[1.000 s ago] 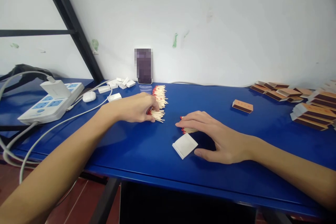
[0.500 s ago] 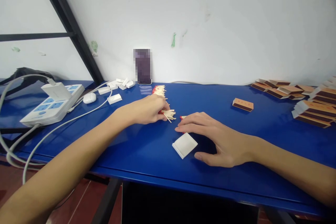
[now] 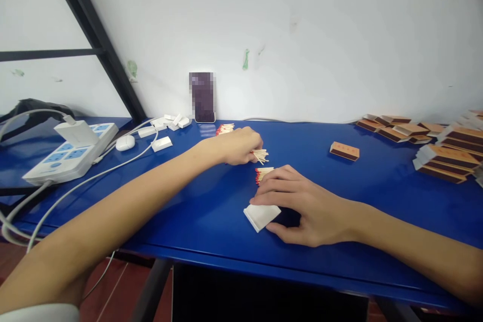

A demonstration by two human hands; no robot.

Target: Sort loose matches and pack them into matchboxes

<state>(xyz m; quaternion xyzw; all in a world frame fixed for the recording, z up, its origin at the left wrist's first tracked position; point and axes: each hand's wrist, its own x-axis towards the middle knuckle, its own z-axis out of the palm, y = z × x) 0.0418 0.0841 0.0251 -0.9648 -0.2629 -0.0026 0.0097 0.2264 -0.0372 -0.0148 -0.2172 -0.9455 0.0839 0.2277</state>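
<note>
My left hand (image 3: 241,146) is closed around a bunch of matches (image 3: 260,155), whose pale sticks poke out to the right of the fingers. Just below it, on the blue table, lies a small row of red-headed matches (image 3: 263,175), partly covered by my right hand (image 3: 292,204). That hand is spread over a white matchbox tray (image 3: 261,215); its fingertips reach the far edge and its thumb the near right side, with a gap between. Behind my left wrist a larger heap of matches (image 3: 225,129) shows in part.
A closed matchbox (image 3: 344,151) lies right of centre. Several matchbox sleeves (image 3: 396,128) and stacked ones (image 3: 447,161) are at the far right. White trays (image 3: 162,144) lie left, near an earphone case (image 3: 125,143), cables and a power strip (image 3: 71,153). A phone (image 3: 203,98) leans on the wall.
My left hand has carried the bunch of matches rightward from the heap to just above the small row. My right hand has shifted closer around the white tray, uncovering more of that row.
</note>
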